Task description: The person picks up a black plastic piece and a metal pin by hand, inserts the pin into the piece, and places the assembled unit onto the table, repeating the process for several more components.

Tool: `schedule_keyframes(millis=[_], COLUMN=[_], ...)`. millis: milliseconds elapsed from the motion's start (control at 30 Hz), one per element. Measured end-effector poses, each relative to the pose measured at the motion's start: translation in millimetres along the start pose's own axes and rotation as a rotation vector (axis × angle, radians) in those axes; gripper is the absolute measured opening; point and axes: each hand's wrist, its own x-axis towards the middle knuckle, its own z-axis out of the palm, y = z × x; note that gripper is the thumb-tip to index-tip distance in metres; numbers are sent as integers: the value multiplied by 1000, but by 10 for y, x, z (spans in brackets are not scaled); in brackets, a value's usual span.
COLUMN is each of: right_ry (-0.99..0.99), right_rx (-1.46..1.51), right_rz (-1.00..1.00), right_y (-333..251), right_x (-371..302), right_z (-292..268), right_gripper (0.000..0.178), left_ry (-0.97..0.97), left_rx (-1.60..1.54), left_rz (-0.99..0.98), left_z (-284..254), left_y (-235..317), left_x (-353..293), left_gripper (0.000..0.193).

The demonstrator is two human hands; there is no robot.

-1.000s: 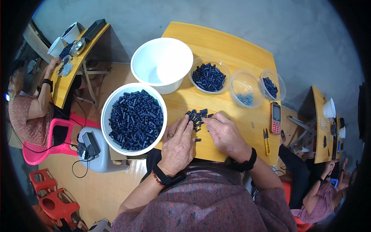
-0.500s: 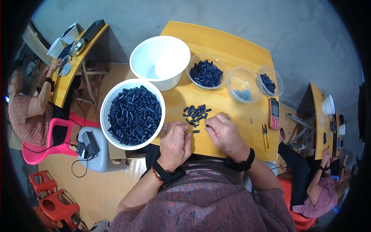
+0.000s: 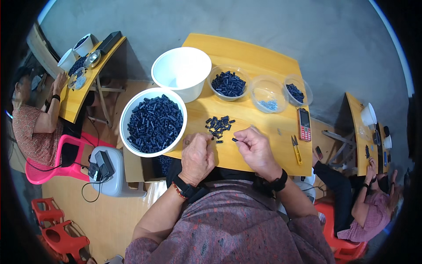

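Observation:
My right hand (image 3: 256, 152) is closed in a pinch, with a small black plastic tube (image 3: 234, 139) at its thumb and fingertip. My left hand (image 3: 198, 156) rests at the table's near edge, fingers curled inward; whatever they grip is hidden. Just beyond both hands lies a loose heap of black plastic tubes (image 3: 218, 125), with one single tube (image 3: 219, 141) apart from it, between the hands. Left of my left hand stands a white bucket (image 3: 124, 132) filled with many more such tubes.
Behind it is a second white bucket (image 3: 181, 66). Clear bowls hold black tubes (image 3: 228, 84), small silvery parts (image 3: 269, 104) and more tubes (image 3: 295, 93). A red phone (image 3: 304, 125) and yellow-handled snips (image 3: 296, 152) lie right on the table (image 3: 246, 50). Other people (image 3: 37, 119) sit at side tables.
The whole view has shifted slightly. My right hand's fingers have lifted and opened out a little, so the tube at their tips shows more plainly. My left hand stays curled.

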Motion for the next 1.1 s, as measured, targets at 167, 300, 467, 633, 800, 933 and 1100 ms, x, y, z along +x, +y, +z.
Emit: schedule_keyframes(millis=[167,300,467,633,800,933,1100], right_ry=[62,61,63,18,-3,31,183], right_rx=[176,42,-83,-112,-94,-48,22], right_rz=[86,16,-166,-209,-244,-94,241], right_y=[-229,-406,-538,-623,-581,-327,231], right_x=[-135,-196,-258,-316,-427,-562,-537], right_z=[-93,-181,-218,-213,-167,-284,-602], right_gripper=[22,25,29,30,30,24,19], left_ry=[79,90,-72,-207,-410,-436,-355], left_rx=[-107,-153,-514,-847,-993,-1031,-1015], left_rz=[4,62,-160,-357,-408,-474,-494], left_z=[-22,-64,-41,12,26,-30,-53], left_y=[58,287,400,341,299,324,312], left_x=[-25,-53,-137,-173,-185,-156,-155], left_gripper=[25,22,22,22,10,8,6])
